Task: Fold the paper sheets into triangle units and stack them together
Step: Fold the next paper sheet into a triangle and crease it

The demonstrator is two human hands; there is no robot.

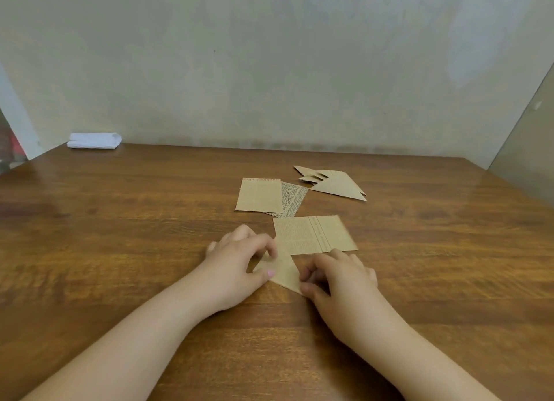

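We are partway through the job, by our reading. Between our two hands on the desk (120, 250) lies the sheet in work (311, 238): its near-left corner is already turned down into a slanted flap, while the far-right part is still a flat rectangle just beyond our right hand (338, 277). Our left hand (239, 256) has its fingers curled onto the flap, thumb pressing the fold down; the right hand pinches the flap's near tip with curled fingers. So both hands are clamped on this one sheet, and the two hands sit close together with the fold between them.

Beyond the hands, a little left of the sheet, two unfolded sheets (263, 195) wait, one partly over the other. Farther off and to the right lies a pile of finished triangle units (335, 183), overlapping; we cannot count them surely.

What is left, as we judge: finish this unit, fold the two waiting sheets, then add all to the pile. A folded white cloth (94, 140) sits far beyond the left hand, untouched.
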